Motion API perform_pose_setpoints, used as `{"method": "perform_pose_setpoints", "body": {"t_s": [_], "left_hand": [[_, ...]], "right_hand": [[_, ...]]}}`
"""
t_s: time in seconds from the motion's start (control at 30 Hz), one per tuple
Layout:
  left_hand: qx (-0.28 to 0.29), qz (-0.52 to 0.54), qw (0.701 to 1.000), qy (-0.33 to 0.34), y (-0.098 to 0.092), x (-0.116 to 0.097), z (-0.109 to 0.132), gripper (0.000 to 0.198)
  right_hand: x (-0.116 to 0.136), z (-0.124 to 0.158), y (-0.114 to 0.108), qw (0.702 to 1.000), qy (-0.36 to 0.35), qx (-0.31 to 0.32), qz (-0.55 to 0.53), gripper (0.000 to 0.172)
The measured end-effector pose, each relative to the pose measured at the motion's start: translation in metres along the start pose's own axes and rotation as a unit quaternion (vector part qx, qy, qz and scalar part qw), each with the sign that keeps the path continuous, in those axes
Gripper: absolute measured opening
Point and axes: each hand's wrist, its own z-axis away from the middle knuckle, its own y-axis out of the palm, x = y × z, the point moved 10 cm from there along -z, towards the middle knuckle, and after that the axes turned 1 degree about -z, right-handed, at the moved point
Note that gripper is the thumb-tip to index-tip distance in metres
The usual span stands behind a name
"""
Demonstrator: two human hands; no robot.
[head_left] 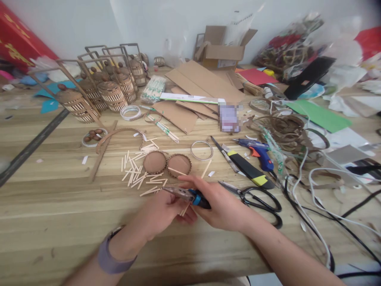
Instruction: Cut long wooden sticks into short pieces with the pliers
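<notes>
My right hand (222, 204) is wrapped round long-nose pliers (181, 193), whose jaws point left across my left hand. My left hand (165, 210) is closed, with the ends of thin wooden sticks (183, 209) showing between its fingers; whether the plier jaws touch a stick I cannot tell. Just beyond the hands lie two round brown cardboard discs with notched rims, the left disc (154, 162) and the right disc (179, 164). Short cut sticks (135, 172) are scattered left of them. Another stick (206, 169) lies right of the discs.
Black-handled scissors (258, 198), a yellow-black cutter (250, 169) and a blue glue gun (258, 151) lie to the right, near tangled cables (300, 214). Stick lanterns (111, 95) stand at the back left. Cardboard sheets (205, 81) and a carton (223, 51) occupy the back.
</notes>
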Motion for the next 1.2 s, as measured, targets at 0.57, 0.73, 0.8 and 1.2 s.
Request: {"method": "perform_pose_setpoints", "body": {"t_s": [0.57,0.73,0.8,1.2], "left_hand": [[-0.056,0.167,0.984,0.035,-0.016,-0.007,-0.002,0.015],[-0.057,0.2,0.977,0.049,-0.012,-0.008,-0.004,0.011],[-0.05,0.195,0.977,0.066,-0.01,-0.009,-0.004,0.015],[-0.053,0.151,0.983,0.09,-0.014,-0.017,0.0,0.019]], "right_hand": [[0.017,0.007,-0.015,0.977,-0.098,-0.162,0.099,0.06],[0.017,0.007,-0.007,0.966,-0.095,-0.185,0.152,0.067],[0.018,0.007,-0.007,0.961,-0.102,-0.197,0.165,0.065],[0.015,0.012,-0.015,0.983,-0.042,-0.167,0.066,0.061]]}}
